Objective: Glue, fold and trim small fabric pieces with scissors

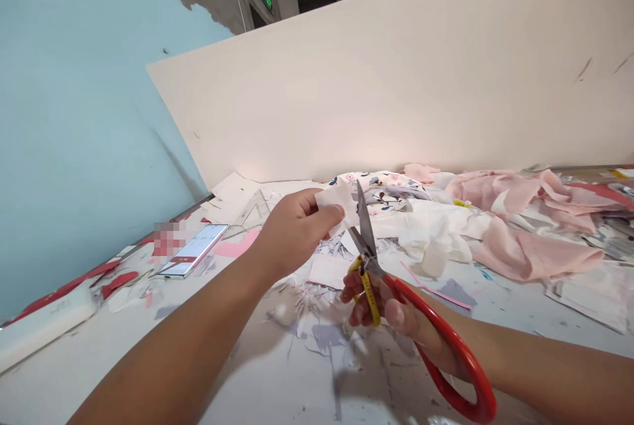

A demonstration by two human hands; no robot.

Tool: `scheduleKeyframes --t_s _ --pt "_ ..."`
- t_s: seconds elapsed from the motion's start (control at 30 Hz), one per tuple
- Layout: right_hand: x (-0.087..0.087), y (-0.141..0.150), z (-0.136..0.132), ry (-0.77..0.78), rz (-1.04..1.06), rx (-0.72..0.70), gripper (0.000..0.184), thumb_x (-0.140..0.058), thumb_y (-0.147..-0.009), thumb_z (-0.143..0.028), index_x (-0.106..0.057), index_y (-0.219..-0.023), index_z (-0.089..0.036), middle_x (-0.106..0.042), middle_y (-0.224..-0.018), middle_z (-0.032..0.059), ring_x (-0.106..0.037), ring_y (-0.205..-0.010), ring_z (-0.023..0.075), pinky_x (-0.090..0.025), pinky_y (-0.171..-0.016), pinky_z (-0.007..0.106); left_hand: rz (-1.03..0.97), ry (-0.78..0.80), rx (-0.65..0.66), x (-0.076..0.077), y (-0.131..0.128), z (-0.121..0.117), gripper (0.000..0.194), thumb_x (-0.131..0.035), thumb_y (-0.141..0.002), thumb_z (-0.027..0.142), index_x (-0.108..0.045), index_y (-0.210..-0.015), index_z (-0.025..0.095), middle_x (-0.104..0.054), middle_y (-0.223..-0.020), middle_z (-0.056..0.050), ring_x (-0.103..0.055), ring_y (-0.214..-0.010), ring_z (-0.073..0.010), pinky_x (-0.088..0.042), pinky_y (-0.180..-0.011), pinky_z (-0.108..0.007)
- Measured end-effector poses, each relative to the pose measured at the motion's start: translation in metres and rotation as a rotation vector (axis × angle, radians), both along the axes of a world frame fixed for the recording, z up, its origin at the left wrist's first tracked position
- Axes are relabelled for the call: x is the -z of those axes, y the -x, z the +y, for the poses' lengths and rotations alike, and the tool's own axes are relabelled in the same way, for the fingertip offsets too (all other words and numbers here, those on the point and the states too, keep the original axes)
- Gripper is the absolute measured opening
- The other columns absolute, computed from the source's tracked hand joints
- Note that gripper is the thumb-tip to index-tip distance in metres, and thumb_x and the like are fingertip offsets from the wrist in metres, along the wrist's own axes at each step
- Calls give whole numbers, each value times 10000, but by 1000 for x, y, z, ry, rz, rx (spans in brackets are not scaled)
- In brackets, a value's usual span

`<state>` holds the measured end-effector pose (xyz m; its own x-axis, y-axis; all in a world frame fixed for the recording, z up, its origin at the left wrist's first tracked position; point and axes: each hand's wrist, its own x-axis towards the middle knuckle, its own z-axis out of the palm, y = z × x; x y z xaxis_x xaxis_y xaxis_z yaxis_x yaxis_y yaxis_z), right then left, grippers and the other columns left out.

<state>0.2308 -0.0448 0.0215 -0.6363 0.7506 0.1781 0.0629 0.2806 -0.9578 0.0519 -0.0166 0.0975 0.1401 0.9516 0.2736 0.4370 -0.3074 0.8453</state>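
My left hand point(292, 230) pinches a small pale piece point(347, 199), fabric or paper, between thumb and fingers. Red-handled scissors point(436, 319) are in my right hand point(409, 323), pointing up and away. Their blades stand parted just right of the pale piece, close to its edge; whether they touch it I cannot tell. Yellow tape or a yellow wrapped part point(369, 298) shows near the pivot, by my right fingers. Behind the blades lies floral fabric point(396, 182), with white cloth point(430, 233) in front of it.
Pink cloth point(537, 250) is heaped at the right. A phone point(195, 252) lies on the left, with a clear set square point(255, 210) beyond it. Scraps litter the white tabletop point(267, 385). An upright pale board point(371, 88) borders the back, a blue wall point(89, 115) the left.
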Motion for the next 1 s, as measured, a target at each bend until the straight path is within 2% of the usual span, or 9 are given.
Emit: scheduleKeyframes --t_s 0.13,0.27,0.5,0.77,1.0 --pt "-1 6 -1 -17 14 14 527 -310 -763 -695 -465 -793 -193 -502 -773 44 -490 -723 203 -404 -700 381 12 7 -3 3 0 2 219 -522 -699 332 -466 -547 185 -444 -508 45 -386 -461 -79 -308 -456 -222" --pt "4 8 0 13 39 91 517 -283 -767 -700 -433 -773 -204 -481 -749 34 -487 -688 198 -400 -694 398 31 8 -18 2 -1 2 199 -526 -696 322 -466 -562 188 -414 -488 52 -375 -455 -79 -283 -433 -215" --pt "10 5 -1 2 22 122 476 -271 -795 -665 -445 -753 -224 -496 -727 31 -489 -693 221 -410 -692 412 71 21 -15 3 -3 -1 239 -502 -711 332 -437 -531 189 -419 -481 48 -390 -460 -85 -300 -434 -215" --pt "4 9 -3 -21 0 120 485 -315 -760 -692 -443 -731 -225 -465 -738 16 -508 -690 214 -417 -684 397 85 -15 -80 5 -6 -6 255 -490 -718 338 -416 -525 190 -412 -462 52 -388 -443 -83 -298 -412 -204" --pt "10 11 0 37 40 132 457 -316 -776 -669 -425 -712 -230 -451 -729 8 -501 -681 211 -430 -691 404 67 20 -35 7 -5 -4 230 -511 -710 347 -446 -551 194 -430 -473 52 -401 -448 -84 -300 -401 -197"
